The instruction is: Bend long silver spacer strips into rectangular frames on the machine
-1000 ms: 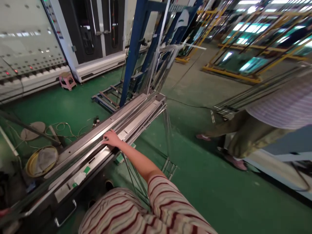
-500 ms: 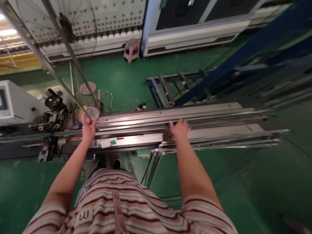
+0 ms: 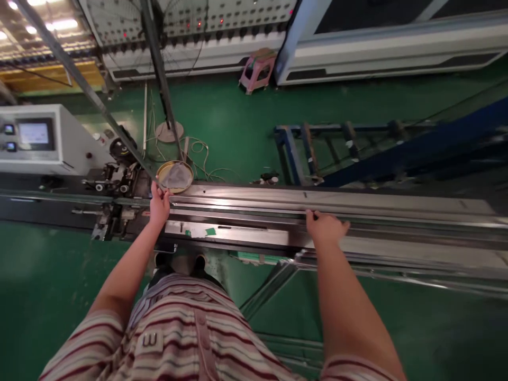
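Green underfoot and grey steel ahead: looking straight down over a striped shirt [image 3: 190, 333] at a long machine bed [image 3: 254, 203] running from 9 o'clock to 3 o'clock across a green floor [image 3: 59, 296].

Gripping with the left hand [image 3: 160, 203], near 9 o'clock of centre: fingers [image 3: 159, 190] wrapped shut around the lower end of a thin metal bar [image 3: 91, 98], right where that bar meets the bed. Slanting away from the grip toward 10 o'clock, up into the top left corner.

Resting the right hand [image 3: 325, 226] at 4 o'clock, on the front edge of the bed: fingers bent and lying close together, touching the metal. Not showing whether closing on a strip or only pressing down.

Lying just beyond the left hand, at its 1 o'clock: a round yellow-rimmed pan [image 3: 174, 176] on the floor, beside loose cables [image 3: 198, 159]. Sitting far out at 9 o'clock: a white control box [image 3: 34, 137] with a lit screen. Standing at 12 o'clock: a pink stool [image 3: 257, 69]. Leaning at 2 o'clock: a blue rack [image 3: 301, 153].

Compared with half a second ago: keeping both hands on the same bar and bed, the left grip unchanging; curling the right fingers more, after lying flatter; showing more of the control box. Compared with a second ago: no longer showing another person at 3 o'clock, and now bringing the left hand into view.
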Demonstrator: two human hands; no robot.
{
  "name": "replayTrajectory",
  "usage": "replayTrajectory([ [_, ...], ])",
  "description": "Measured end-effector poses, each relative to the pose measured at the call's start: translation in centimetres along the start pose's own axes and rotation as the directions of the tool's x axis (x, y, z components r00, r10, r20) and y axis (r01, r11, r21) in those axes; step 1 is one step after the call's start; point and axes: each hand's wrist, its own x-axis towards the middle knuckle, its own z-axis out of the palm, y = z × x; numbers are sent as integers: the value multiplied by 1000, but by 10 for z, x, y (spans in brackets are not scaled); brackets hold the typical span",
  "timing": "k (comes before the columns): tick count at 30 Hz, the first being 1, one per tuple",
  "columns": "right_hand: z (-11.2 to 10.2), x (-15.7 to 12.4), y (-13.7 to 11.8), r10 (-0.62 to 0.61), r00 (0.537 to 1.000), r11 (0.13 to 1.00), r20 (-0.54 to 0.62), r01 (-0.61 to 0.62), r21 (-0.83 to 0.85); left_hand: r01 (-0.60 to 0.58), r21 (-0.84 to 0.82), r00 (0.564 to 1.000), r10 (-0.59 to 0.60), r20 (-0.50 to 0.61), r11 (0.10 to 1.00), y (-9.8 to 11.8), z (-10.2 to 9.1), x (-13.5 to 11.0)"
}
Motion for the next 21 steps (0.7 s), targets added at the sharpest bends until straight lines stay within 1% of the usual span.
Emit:
replayTrajectory([
  [3,2,-24,-43,-116,993,991,-27,114,-71,3,25,1000,-3,-6,1000,-26,-48,7],
  [5,3,-41,-75,-162,985,984,-50,158,-86,5,27,1000,-4,-13,1000,-45,-80,12],
  [7,3,-58,-110,-175,983,982,-59,169,-85,6,26,1000,-5,-24,1000,-66,-111,18],
  [12,2,-99,-196,-215,976,972,-16,212,-100,18,48,999,-16,-32,999,-118,-190,35],
  [17,-2,-140,-279,-281,958,957,-54,276,-92,32,63,998,-28,-63,998,-171,-266,53],
  [21,-10,-173,-344,-312,947,949,-79,306,-82,37,103,995,-27,-97,994,-210,-325,65],
])
